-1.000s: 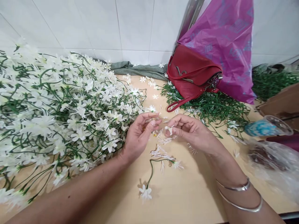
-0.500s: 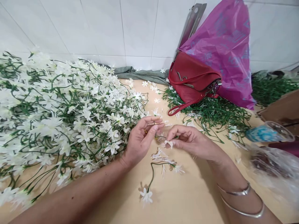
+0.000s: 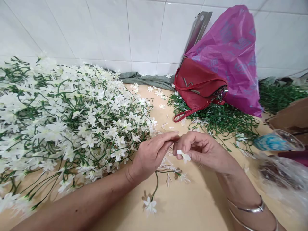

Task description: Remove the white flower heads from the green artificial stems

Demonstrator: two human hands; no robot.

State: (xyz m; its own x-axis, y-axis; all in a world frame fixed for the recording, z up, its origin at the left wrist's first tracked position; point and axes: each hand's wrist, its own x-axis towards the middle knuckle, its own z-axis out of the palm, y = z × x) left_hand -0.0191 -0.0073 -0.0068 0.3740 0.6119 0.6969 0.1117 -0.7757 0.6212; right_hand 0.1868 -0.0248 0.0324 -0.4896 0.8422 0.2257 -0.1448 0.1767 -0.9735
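While the right hand [image 3: 204,152] pinches a white blossom [image 3: 184,156] above the table [image 3: 192,205], the left hand [image 3: 150,155] extends toward the right, its grasp hidden: cannot tell.

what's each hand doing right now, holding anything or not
Left hand: reaching to the right hand; whether it holds anything cannot be told.
Right hand: closed, pinching a small white blossom.
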